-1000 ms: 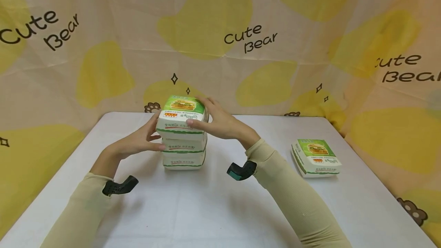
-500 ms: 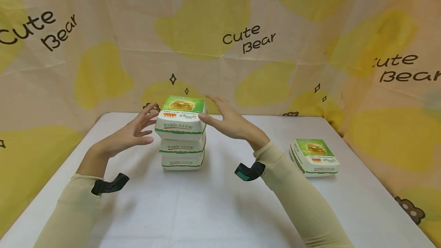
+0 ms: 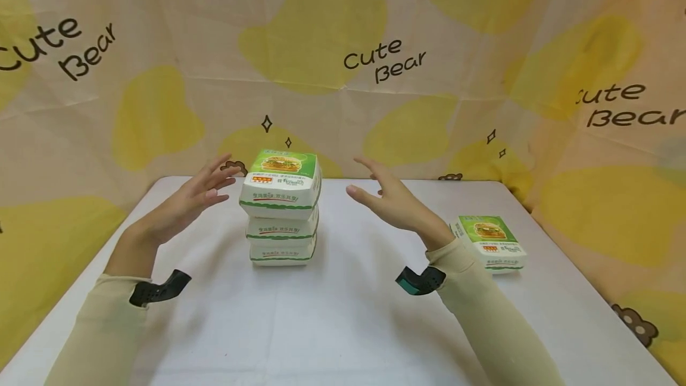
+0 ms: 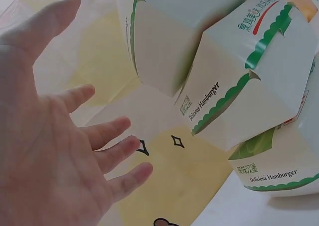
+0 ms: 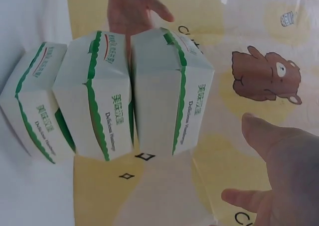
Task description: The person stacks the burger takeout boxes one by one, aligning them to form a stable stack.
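On stacked boxes [image 5: 99, 94], "Delicious Hamburger"

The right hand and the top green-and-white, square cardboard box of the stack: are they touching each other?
Apart. The head view plainly shows white tabletop between the right hand and the top green-and-white, square cardboard box.

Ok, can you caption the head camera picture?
Three stacked burger boxes between left grip and right grip, fourth box apart.

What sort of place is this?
Probably a staged tabletop setup indoors: printed beige-and-yellow fabric backdrop behind a flat white table, with three stacked square white-and-green cardboard burger boxes on it.
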Demonstrator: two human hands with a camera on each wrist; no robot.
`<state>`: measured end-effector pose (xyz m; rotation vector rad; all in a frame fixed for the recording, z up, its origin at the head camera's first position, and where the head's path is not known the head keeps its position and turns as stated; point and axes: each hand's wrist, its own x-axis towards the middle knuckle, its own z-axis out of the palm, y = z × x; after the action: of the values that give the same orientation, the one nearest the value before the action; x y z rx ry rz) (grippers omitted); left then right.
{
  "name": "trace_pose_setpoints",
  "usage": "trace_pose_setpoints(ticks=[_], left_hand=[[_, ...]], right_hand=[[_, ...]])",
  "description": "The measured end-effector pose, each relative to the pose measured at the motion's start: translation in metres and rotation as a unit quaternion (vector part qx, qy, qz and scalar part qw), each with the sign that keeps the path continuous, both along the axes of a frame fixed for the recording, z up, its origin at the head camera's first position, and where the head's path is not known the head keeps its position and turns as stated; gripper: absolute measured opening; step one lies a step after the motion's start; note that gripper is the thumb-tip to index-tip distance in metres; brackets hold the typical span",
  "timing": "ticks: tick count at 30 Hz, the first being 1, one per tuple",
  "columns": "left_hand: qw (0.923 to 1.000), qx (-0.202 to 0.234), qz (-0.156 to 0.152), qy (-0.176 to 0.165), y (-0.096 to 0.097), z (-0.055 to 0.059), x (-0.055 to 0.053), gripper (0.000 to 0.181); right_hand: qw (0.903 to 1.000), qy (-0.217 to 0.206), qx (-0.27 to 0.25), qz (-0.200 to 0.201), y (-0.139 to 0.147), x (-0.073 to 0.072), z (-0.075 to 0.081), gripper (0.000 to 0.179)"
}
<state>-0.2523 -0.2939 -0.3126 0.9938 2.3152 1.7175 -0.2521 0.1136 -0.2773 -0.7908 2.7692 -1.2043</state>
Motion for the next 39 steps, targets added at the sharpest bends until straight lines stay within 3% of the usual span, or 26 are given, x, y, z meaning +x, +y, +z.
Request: trace_pose_setpoints(ticks=[7,13,19,26,30,35,39], left_hand=[[0.9979,0.039,0.051,0.008,0.004,0.007,0.004,0.059],[0.9917,0.097,0.082,0.019,0.015,0.01,0.008,0.053],[0.9877,0.12,0.098,0.02,0.026,0.01,0.012,0.054],[0.9866,0.125,0.099,0.033,0.028,0.019,0.009,0.057],[0.9862,0.126,0.101,0.037,0.027,0.024,0.011,0.057],[0.9861,0.131,0.096,0.037,0.029,0.024,0.014,0.057],[0.9857,0.132,0.099,0.032,0.031,0.022,0.014,0.055]], right_hand=[[0.9995,0.029,0.011,0.004,0.039,0.01,-0.007,0.068],[0.9985,0.039,0.023,-0.032,0.079,0.017,-0.009,0.064],[0.9958,0.041,0.042,-0.07,0.124,0.02,-0.01,0.067],[0.989,-0.002,0.088,-0.119,0.179,0.008,-0.008,0.079],[0.9808,-0.038,0.141,-0.13,0.2,0.001,-0.013,0.075],[0.9665,-0.095,0.204,-0.123,0.218,0.0,-0.026,0.06],[0.9624,-0.115,0.224,-0.102,0.224,-0.001,-0.034,0.061]])
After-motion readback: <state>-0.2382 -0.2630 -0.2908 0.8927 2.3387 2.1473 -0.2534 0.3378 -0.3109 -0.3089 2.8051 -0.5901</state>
